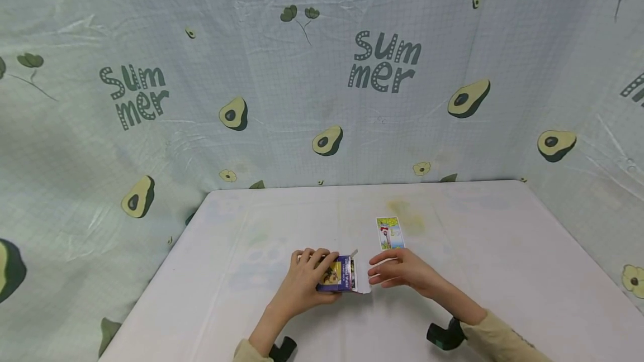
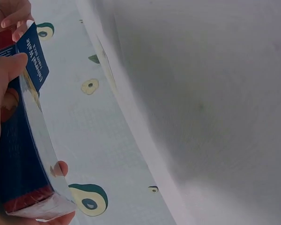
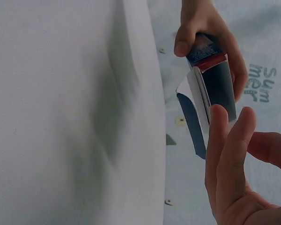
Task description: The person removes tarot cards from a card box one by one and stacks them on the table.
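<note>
My left hand [image 1: 298, 288] grips a blue tarot deck box [image 1: 345, 274] across its width, above the table. The box's end facing right stands open, its flap [image 3: 191, 119] folded out, and the edges of white cards [image 3: 203, 96] show inside. "Universal Waite" is printed on the box [image 2: 18, 140] in the left wrist view. Just right of the open end, my right hand [image 1: 405, 272] hovers with loosely bent, spread fingers and nothing between them. Beyond that hand lies a single colourful picture card [image 1: 390, 231], flat on the table.
The white-covered table [image 1: 282, 217] extends around both hands. Behind it and at its sides hangs a pale cloth [image 1: 271, 71] printed with avocados and "summer". A dark wrist device [image 1: 446, 335] sits at the right wrist, another [image 1: 283, 349] at the left.
</note>
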### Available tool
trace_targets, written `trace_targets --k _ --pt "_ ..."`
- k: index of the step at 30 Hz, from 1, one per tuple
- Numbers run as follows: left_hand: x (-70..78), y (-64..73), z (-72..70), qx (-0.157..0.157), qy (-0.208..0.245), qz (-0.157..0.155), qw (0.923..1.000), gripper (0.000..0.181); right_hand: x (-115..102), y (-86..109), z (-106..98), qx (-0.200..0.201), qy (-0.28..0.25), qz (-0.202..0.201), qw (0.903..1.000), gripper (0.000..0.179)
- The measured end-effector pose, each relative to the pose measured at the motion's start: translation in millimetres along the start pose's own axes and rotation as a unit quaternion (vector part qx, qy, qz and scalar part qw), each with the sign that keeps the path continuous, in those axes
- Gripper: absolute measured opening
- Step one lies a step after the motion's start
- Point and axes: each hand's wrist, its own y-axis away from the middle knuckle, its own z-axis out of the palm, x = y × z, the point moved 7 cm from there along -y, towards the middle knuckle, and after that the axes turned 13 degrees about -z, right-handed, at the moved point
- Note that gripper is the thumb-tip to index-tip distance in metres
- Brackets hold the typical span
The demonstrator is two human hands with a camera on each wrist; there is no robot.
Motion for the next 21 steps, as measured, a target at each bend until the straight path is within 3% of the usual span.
trace_targets --k 9,21 --pt "3.1 -1.3 -0.6 0.012 -0.023 0.004 0.9997 0.076 -1.3 -5.9 14.2 -0.011 0.001 -0.005 0.9999 0.047" --pt "6.7 -2.9 -0.7 -0.005 -0.025 0.006 0.9997 0.083 1.2 -12.6 21.0 -0.015 0.002 -0.006 0.9999 0.041"
